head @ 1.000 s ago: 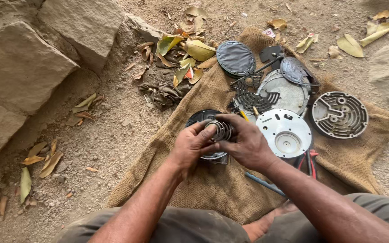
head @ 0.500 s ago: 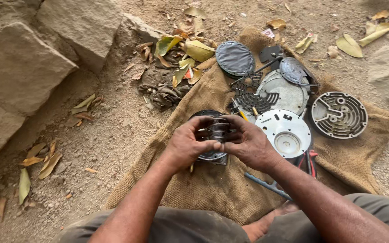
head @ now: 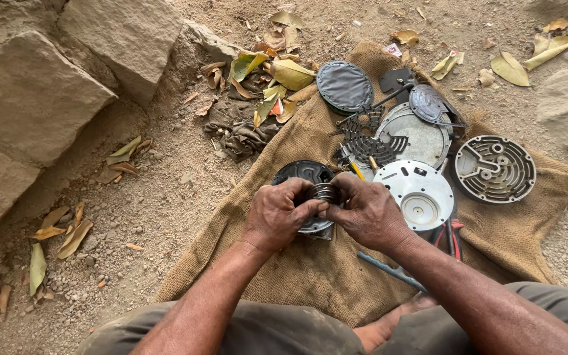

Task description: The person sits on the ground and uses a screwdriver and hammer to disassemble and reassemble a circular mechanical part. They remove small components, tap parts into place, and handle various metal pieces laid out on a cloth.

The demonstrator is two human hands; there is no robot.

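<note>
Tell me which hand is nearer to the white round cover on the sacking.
The right. The right hand lies just beside the white round cover, almost touching its left edge. The left hand is farther away, beyond the small metal ring both hands hold.

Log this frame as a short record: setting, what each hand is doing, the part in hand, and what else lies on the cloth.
setting: burlap cloth spread on sandy ground beside large stones
left hand: grips a small ribbed metal ring from the left
right hand: pinches the same ring from the right
under the hands: dark round motor part, partly hidden
other parts: white round cover, ribbed round housing, dark grey disc
tools: red-handled pliers, mostly covered
</note>
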